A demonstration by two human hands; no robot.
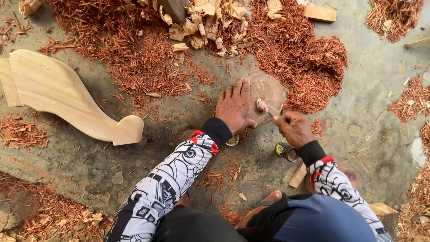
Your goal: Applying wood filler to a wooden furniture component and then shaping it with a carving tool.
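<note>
My left hand lies flat, fingers spread, on the left side of a round wooden disc that rests on the concrete floor. My right hand grips a thin stick whose tip carries a lump of pinkish paste pressed onto the disc. A small open tin sits just below my right wrist. Another small round lid or tin peeks out under my left wrist.
A large curved carved plank lies at the left. Reddish wood shavings and pale chips are heaped around the disc and along the top. A small wood offcut lies by my knee. My bare toes show below.
</note>
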